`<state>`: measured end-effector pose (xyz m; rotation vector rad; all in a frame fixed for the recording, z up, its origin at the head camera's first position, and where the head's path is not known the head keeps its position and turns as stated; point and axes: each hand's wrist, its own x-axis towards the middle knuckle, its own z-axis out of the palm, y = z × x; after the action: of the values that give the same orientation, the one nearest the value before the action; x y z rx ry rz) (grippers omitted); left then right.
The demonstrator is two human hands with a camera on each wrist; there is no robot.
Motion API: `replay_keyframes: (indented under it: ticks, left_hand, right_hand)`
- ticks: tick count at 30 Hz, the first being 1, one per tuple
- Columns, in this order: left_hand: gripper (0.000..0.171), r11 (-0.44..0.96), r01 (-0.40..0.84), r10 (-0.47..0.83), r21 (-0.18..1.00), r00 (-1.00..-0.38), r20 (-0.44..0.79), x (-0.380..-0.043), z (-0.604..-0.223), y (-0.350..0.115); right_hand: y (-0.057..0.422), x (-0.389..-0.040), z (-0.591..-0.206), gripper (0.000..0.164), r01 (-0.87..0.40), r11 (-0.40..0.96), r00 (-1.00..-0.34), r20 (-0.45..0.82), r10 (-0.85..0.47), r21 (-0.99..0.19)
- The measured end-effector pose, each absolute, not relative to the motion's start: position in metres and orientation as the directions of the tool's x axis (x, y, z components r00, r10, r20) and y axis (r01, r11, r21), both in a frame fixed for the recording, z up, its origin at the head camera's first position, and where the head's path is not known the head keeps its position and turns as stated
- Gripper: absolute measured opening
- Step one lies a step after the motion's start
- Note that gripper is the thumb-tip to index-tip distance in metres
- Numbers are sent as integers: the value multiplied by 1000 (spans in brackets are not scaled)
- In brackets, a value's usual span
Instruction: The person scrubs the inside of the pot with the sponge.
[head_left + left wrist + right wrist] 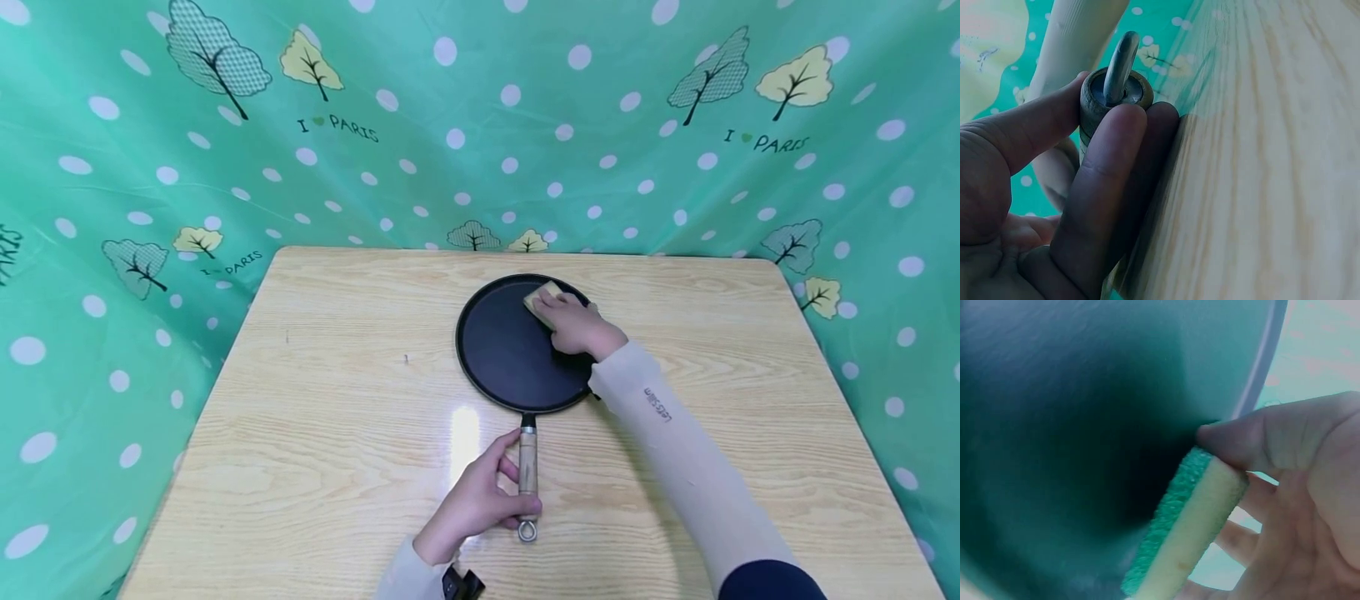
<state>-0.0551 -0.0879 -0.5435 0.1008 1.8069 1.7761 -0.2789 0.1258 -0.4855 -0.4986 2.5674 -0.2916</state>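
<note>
A flat round black pan (498, 350) lies on the table, its wooden handle (528, 462) pointing toward me. My left hand (480, 496) grips that handle near its end, thumb and fingers on either side, as the left wrist view also shows. A metal hanging ring (1121, 65) sticks out of the handle's end. Over the pan's upper right part, my right hand (576, 323) holds a sponge (1182, 531) between thumb and fingers. The sponge has a yellow body and a green scouring layer; the green side faces the pan's dark surface. Part of the pan's right rim is hidden under the right hand and sleeve.
The pale wood-grain table (315, 433) extends on both sides of the pan. A green dotted curtain (420, 150) with printed trees hangs behind and beside it. My right sleeve (697, 467) crosses the table's right half. A small dark mark (406, 358) shows left of the pan.
</note>
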Motion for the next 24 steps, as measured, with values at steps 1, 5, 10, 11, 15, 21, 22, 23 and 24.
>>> replay_keyframes:
  ticks: [1,5,10,11,15,21,22,23,24]
  left_hand:
    - [97,102,-348,449,932,-820,-356,-55,-544,-88]
    - [97,104,-341,452,934,-821,-350,-55,-543,-89]
    - [97,117,-328,459,937,-819,-344,-56,-542,-89]
    - [97,120,-326,460,938,-819,-343,-56,-543,-89]
    - [97,125,-326,459,937,-818,-346,-57,-542,-90]
    - [97,112,-337,465,935,-814,-349,-57,-540,-89]
    - [97,110,-336,466,935,-814,-347,-57,-540,-90]
    - [98,110,-335,466,936,-814,-346,-57,-540,-90]
    - [98,110,-334,467,936,-814,-346,-57,-540,-90]
  right_hand:
    - [128,-277,-484,74,-289,913,-805,-442,-395,-289]
    - [138,-265,-481,73,-286,919,-806,-451,-384,-271]
    - [149,-244,-476,72,-297,919,-808,-445,-386,-258]
    - [150,-240,-475,72,-302,919,-807,-444,-389,-255]
    - [152,-225,-472,71,-307,920,-801,-455,-388,-244]
    - [154,-202,-468,71,-329,914,-781,-475,-405,-239]
    - [154,-198,-468,71,-341,909,-779,-469,-417,-242]
    - [154,-195,-468,71,-356,903,-777,-461,-430,-242]
    - [155,-191,-468,71,-374,896,-775,-451,-443,-239]
